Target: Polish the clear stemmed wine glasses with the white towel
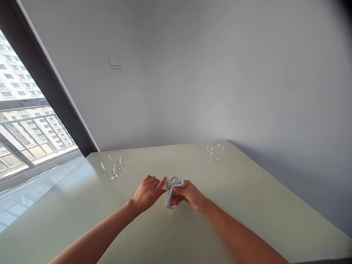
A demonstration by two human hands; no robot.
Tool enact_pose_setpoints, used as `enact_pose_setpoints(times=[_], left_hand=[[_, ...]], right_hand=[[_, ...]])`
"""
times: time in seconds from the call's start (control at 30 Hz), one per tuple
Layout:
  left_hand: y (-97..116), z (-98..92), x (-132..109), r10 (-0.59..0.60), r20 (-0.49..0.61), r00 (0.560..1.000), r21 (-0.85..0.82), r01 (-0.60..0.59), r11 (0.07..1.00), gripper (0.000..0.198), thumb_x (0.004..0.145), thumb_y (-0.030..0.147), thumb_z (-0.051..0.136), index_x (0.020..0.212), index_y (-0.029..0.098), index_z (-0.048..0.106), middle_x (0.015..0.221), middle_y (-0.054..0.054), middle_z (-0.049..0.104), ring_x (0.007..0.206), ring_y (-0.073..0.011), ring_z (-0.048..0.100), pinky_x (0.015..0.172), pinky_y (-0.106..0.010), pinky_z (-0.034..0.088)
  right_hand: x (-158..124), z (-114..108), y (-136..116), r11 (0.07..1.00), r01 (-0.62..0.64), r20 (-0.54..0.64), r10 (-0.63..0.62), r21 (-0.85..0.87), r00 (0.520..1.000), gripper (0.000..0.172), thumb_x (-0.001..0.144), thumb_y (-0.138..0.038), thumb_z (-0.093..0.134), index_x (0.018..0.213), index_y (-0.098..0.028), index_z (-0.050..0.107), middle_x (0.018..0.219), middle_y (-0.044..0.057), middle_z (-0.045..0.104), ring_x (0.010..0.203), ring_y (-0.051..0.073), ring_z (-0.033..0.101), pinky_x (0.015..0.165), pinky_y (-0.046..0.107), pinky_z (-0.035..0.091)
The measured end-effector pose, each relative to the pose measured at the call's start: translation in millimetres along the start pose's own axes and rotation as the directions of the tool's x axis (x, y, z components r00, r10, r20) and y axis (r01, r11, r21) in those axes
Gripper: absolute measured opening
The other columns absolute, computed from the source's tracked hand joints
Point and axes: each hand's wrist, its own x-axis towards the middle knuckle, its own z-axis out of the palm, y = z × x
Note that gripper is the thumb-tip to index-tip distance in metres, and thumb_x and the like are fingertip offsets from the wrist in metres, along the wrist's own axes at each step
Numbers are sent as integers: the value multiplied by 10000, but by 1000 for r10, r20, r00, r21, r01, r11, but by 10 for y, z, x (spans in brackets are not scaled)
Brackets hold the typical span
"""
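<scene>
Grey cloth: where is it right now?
In the head view, the grey cloth is below centre, bunched in the right hand, with the left hand at its left side, over the pale green table.

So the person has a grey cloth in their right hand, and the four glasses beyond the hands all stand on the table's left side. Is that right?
Not quite: the head view shows two glasses on the left side of the table and the other two glasses toward its far right. The grey cloth is in the right hand.
</scene>
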Motion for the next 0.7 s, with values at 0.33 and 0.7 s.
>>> enact_pose_setpoints(times=[0.33, 0.7], left_hand=[[-169, -138, -8, 86, 612, 786, -631, 420, 653, 481, 859, 518, 286, 880, 140, 583, 679, -39, 600, 562, -99, 505, 540, -219, 396], [-111, -10, -41, -25, 181, 983, -233, 67, 970, 333, 874, 373, 368, 1125, 207, 511, 675, -10, 582, 616, -121, 506, 625, -257, 401]], right_hand=[[-92, 11, -17, 915, 219, 210, -153, -339, 966, 201, 673, -333, 682, 617, -150, 618, 631, -13, 554, 668, 136, 553, 650, 271, 448], [-83, 49, -36, 924, 188, 90, -167, -333, 982, 238, 705, -402, 639, 687, -164, 640, 694, 13, 618, 714, 164, 586, 653, 287, 448]])
